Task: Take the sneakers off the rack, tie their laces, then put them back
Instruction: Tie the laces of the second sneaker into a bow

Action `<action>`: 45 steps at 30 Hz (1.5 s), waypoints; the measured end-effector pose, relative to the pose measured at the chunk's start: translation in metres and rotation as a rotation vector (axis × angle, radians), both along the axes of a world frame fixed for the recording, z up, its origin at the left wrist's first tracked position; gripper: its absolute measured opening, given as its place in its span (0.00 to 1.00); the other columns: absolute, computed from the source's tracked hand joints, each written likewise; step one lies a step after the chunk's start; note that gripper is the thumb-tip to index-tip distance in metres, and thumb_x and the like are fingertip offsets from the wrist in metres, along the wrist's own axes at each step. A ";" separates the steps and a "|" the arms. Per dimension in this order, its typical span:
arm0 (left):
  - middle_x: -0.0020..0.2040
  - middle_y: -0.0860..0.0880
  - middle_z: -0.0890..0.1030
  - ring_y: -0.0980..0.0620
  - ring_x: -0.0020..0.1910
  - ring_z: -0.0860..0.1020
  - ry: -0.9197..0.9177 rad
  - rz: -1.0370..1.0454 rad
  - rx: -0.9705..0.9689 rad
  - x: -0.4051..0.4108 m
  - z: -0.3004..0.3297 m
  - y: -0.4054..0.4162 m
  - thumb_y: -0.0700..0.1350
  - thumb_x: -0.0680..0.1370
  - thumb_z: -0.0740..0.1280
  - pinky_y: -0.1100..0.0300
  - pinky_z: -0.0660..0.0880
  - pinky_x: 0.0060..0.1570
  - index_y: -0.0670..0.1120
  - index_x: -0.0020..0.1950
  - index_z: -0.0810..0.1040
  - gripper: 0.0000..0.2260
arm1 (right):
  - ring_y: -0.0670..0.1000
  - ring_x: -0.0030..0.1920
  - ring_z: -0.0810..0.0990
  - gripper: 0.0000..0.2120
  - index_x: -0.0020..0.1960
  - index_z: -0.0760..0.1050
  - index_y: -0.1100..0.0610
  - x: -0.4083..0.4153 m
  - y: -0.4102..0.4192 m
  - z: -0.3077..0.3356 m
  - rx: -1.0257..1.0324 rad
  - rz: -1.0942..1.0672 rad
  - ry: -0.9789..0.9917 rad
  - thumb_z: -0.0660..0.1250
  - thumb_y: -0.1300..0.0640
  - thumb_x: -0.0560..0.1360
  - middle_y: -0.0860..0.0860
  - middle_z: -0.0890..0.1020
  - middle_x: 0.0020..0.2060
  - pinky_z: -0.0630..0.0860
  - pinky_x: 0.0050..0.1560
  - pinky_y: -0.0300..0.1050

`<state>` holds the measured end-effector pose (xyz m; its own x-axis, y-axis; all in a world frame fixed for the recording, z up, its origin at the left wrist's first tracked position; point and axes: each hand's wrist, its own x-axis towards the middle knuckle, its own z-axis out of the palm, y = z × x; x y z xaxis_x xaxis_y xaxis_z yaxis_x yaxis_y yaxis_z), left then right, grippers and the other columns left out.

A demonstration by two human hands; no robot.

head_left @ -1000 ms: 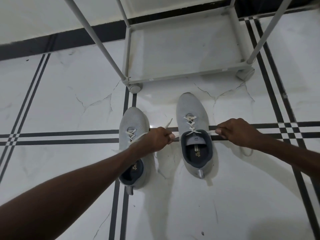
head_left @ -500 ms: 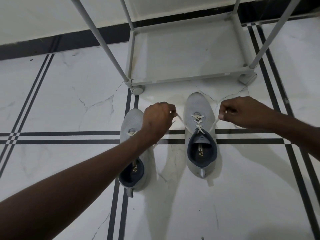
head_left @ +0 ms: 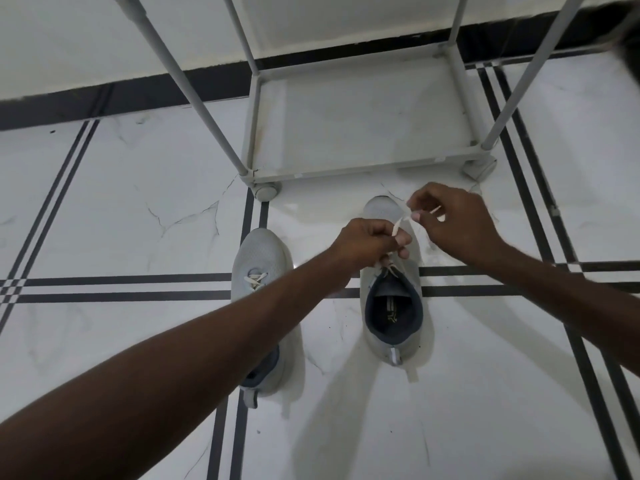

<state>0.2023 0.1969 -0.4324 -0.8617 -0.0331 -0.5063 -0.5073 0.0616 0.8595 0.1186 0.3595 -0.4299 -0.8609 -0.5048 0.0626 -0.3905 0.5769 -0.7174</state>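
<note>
Two grey sneakers stand side by side on the white floor, toes toward the rack. The right sneaker (head_left: 393, 306) has a dark lining and white laces (head_left: 401, 221) that both hands hold above its tongue. My left hand (head_left: 372, 242) pinches one lace end over the sneaker's throat. My right hand (head_left: 450, 220) pinches the other lace end just above the toe. The left sneaker (head_left: 261, 261) lies partly under my left forearm, its laces loose.
The grey shoe rack (head_left: 363, 168) stands just beyond the sneakers, its bottom shelf bare, its slanted posts rising left and right. A dark skirting runs along the wall behind. Black stripe lines cross the marble floor.
Both hands moved inward from wide apart and now meet over the right sneaker, bringing the two lace ends together. The sneakers have not moved.
</note>
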 end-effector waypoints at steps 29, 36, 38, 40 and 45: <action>0.48 0.46 0.81 0.46 0.43 0.79 0.669 -0.416 -1.178 0.005 -0.014 -0.022 0.31 0.71 0.69 0.53 0.76 0.35 0.46 0.53 0.81 0.15 | 0.52 0.29 0.80 0.09 0.42 0.84 0.60 0.005 0.002 0.009 0.146 0.091 -0.596 0.65 0.61 0.76 0.54 0.83 0.27 0.73 0.28 0.35; 0.44 0.47 0.85 0.45 0.43 0.82 0.389 -0.195 -0.965 -0.001 -0.011 -0.026 0.39 0.71 0.71 0.51 0.78 0.44 0.47 0.49 0.84 0.08 | 0.49 0.50 0.81 0.08 0.53 0.80 0.54 0.007 0.001 -0.004 0.061 -0.048 -0.053 0.69 0.57 0.74 0.48 0.85 0.48 0.75 0.53 0.44; 0.42 0.46 0.86 0.46 0.41 0.84 0.269 -0.112 -0.773 -0.003 -0.007 -0.030 0.38 0.69 0.74 0.51 0.81 0.45 0.46 0.49 0.85 0.10 | 0.45 0.40 0.81 0.05 0.43 0.82 0.52 0.013 -0.003 -0.004 0.095 -0.020 -0.085 0.68 0.57 0.74 0.46 0.85 0.38 0.74 0.42 0.34; 0.41 0.42 0.86 0.44 0.38 0.85 0.187 -0.071 -0.597 -0.002 -0.003 -0.033 0.35 0.68 0.75 0.50 0.83 0.43 0.43 0.51 0.84 0.12 | 0.42 0.37 0.80 0.09 0.42 0.84 0.49 0.020 -0.007 -0.006 0.151 0.084 -0.166 0.67 0.58 0.75 0.44 0.85 0.36 0.69 0.35 0.28; 0.42 0.44 0.85 0.45 0.39 0.84 0.204 -0.077 -0.559 0.001 0.001 -0.032 0.34 0.67 0.76 0.50 0.83 0.45 0.43 0.51 0.83 0.14 | 0.49 0.44 0.83 0.12 0.50 0.84 0.55 0.028 -0.017 -0.014 0.044 0.145 -0.448 0.63 0.65 0.78 0.49 0.86 0.42 0.77 0.46 0.41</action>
<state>0.2033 0.1649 -0.4315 -0.9501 -0.1808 -0.2543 -0.3119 0.5621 0.7660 0.1464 0.3425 -0.4435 -0.7188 -0.6156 -0.3232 -0.1270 0.5732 -0.8095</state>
